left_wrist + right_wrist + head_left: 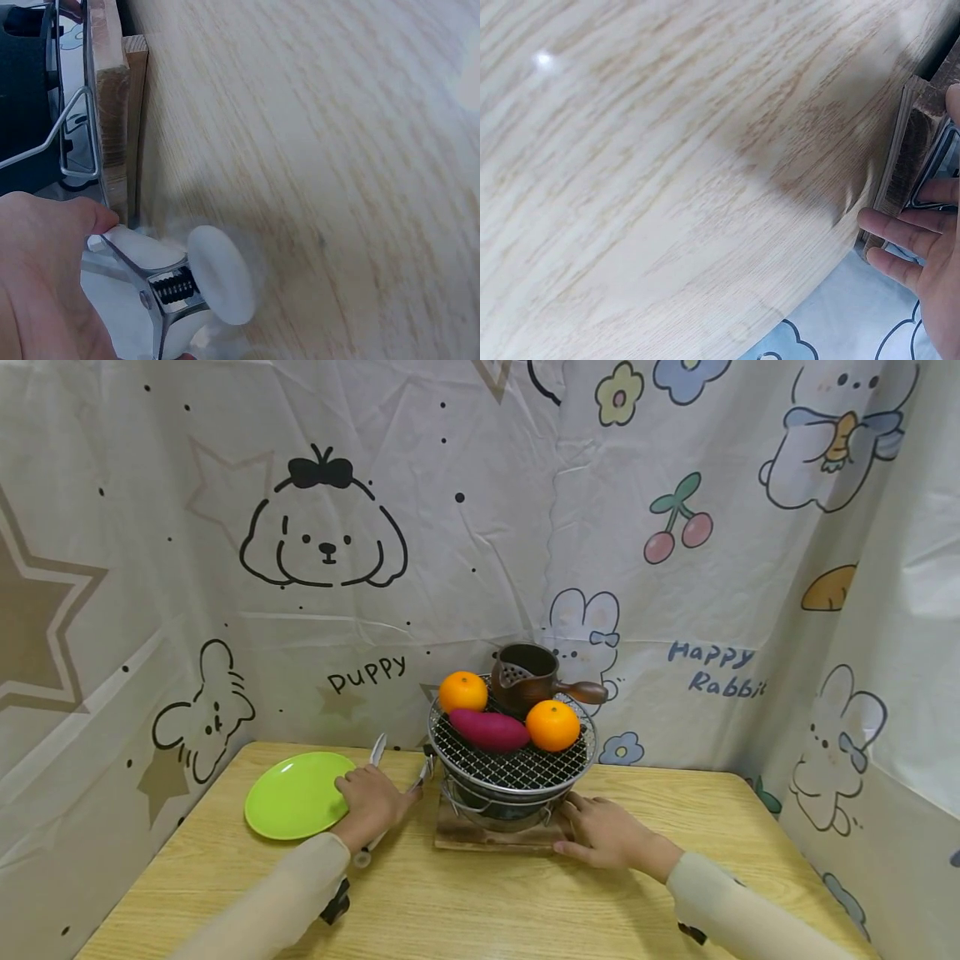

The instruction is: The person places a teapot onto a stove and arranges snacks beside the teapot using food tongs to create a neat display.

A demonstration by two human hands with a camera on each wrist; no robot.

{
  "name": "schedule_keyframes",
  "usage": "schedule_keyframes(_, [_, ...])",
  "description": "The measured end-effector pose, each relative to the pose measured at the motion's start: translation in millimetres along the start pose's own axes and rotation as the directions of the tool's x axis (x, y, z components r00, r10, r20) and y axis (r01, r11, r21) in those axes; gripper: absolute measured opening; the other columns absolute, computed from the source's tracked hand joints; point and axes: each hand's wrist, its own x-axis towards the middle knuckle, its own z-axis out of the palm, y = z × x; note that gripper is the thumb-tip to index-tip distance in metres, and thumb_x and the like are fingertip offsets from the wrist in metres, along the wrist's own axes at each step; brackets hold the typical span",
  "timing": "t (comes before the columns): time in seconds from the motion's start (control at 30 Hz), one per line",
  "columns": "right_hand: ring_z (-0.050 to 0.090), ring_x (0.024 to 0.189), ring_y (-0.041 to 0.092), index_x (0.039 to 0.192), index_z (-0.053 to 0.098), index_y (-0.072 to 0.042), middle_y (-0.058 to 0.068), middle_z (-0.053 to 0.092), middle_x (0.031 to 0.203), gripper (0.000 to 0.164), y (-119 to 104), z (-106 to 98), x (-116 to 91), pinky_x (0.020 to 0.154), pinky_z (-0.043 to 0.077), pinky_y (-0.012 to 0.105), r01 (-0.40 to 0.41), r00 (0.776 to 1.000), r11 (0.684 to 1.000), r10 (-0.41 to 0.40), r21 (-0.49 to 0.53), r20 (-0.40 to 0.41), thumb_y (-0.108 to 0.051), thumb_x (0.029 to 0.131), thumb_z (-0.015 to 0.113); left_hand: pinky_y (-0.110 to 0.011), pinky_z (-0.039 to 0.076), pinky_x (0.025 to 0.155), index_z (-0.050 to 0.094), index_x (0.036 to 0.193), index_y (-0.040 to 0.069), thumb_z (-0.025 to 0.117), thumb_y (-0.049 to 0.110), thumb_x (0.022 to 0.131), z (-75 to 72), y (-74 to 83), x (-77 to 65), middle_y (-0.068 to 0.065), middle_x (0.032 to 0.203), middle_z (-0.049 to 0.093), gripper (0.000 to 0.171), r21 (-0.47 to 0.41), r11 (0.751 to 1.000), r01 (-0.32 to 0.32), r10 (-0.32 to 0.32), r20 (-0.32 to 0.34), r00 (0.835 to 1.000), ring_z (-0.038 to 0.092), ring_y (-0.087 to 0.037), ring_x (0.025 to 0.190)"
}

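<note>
In the head view my left hand (372,802) grips a pair of metal tongs (378,750) over the table, between the green plate and the grill. The left wrist view shows the tongs' spring (174,287) and white end knob (221,275) beside that hand. My right hand (603,833) touches the right end of the wooden board (480,842), its fingers mostly straight along the edge. On the board stands a small round grill (517,768). Its mesh carries a purple sweet potato (489,731), two oranges (553,725) and a brown side-handled pot (525,681).
A lime-green plate (296,797) lies at the table's left side. The wooden table (465,910) ends at a white patterned curtain (465,543) behind and at both sides. The pot's handle (585,692) juts over the grill's right rim.
</note>
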Motion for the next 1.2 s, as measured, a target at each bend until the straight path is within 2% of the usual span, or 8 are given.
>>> schedule_keyframes(0.17, [0.067,0.098,0.020,0.135,0.060,-0.003,0.011,0.065,0.125,0.062,1.3,1.1,0.2,0.081,0.058,0.039,-0.007,1.000,1.000,0.007,0.008,0.007,-0.054,0.100,0.055,-0.051,0.041,0.090,0.052,0.104,-0.019,0.055,0.076,0.086,0.1,0.1,-0.4,-0.031,0.095,0.059,0.097,0.007,1.000,0.007,-0.007,0.018,1.000,0.058,-0.037,0.091])
schedule_keyframes(0.3, [0.068,0.106,0.023,0.137,0.059,-0.001,0.012,0.064,0.128,0.065,2.7,1.6,0.0,0.085,0.058,0.041,-0.006,1.000,1.000,0.006,0.008,0.015,-0.055,0.100,0.053,-0.050,0.041,0.091,0.051,0.106,-0.020,0.056,0.076,0.086,0.7,-0.4,-1.5,-0.031,0.096,0.059,0.098,0.019,1.000,0.007,-0.008,0.027,1.000,0.059,-0.038,0.093])
schedule_keyframes(0.53, [0.067,0.111,0.024,0.140,0.056,-0.002,0.011,0.064,0.129,0.068,2.9,3.3,-1.4,0.090,0.058,0.042,0.001,1.000,1.000,-0.001,-0.006,-0.001,-0.057,0.100,0.053,-0.047,0.041,0.086,0.054,0.106,-0.018,0.056,0.075,0.086,5.4,0.1,-3.0,-0.028,0.094,0.059,0.096,0.036,0.999,-0.010,0.008,0.047,0.999,0.059,-0.037,0.092])
schedule_keyframes(0.77, [0.064,0.116,0.028,0.139,0.057,-0.002,0.013,0.064,0.131,0.067,4.1,7.2,-3.1,0.096,0.056,0.046,0.030,0.999,0.999,-0.031,-0.023,-0.034,-0.056,0.100,0.054,-0.046,0.041,0.084,0.056,0.107,-0.018,0.058,0.075,0.085,6.6,2.3,-3.2,-0.028,0.095,0.062,0.095,0.037,0.999,-0.004,0.003,0.043,0.999,0.060,-0.036,0.093])
schedule_keyframes(0.93, [0.060,0.122,0.029,0.141,0.056,-0.004,0.012,0.062,0.136,0.067,5.9,7.3,-2.5,0.101,0.054,0.047,0.028,0.999,0.999,-0.029,-0.043,-0.025,-0.057,0.101,0.051,-0.046,0.040,0.085,0.056,0.108,-0.018,0.059,0.074,0.085,4.3,3.2,-1.7,-0.029,0.098,0.062,0.095,0.042,0.999,-0.006,0.004,0.042,0.999,0.060,-0.037,0.095])
schedule_keyframes(1.2, [0.060,0.124,0.030,0.142,0.056,-0.004,0.013,0.061,0.138,0.067,5.5,6.6,-3.2,0.101,0.054,0.047,0.018,1.000,0.999,-0.018,-0.031,-0.008,-0.057,0.101,0.051,-0.047,0.042,0.086,0.058,0.109,-0.019,0.059,0.075,0.085,7.5,3.9,0.0,-0.028,0.098,0.064,0.097,0.063,0.998,-0.011,0.008,0.042,0.999,0.062,-0.037,0.097])
